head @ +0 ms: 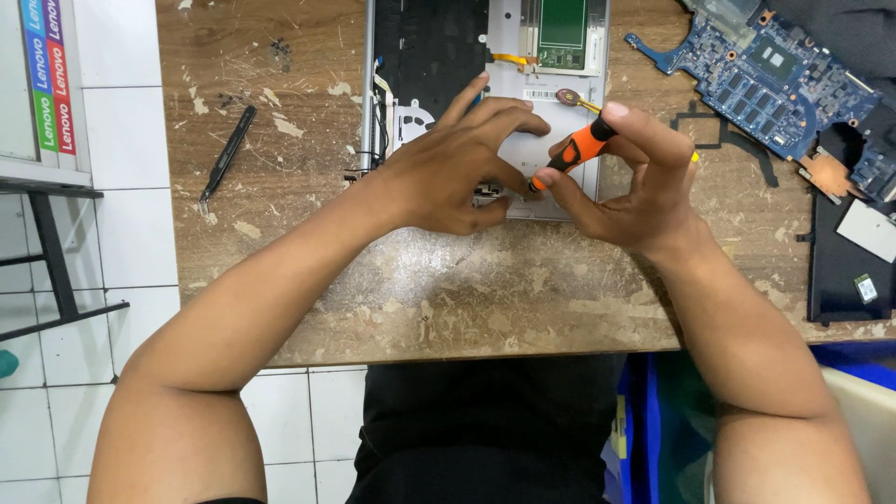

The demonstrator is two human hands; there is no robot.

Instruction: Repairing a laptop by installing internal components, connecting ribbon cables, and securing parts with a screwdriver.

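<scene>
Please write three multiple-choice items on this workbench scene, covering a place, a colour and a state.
1. Where do the black tweezers lie?
A. left of the opened laptop chassis
B. on the blue circuit board
C. on the floor

2. What colour is the screwdriver grip?
A. green
B. orange and black
C. white

3. How is the right hand?
A. empty
B. flat on the table
C. pinching the screwdriver

Answers: 1 A, they rest on wood left of the chassis. 2 B, the handle shows both colours. 3 C, fingers close around it while the left hand steadies the chassis.
</scene>
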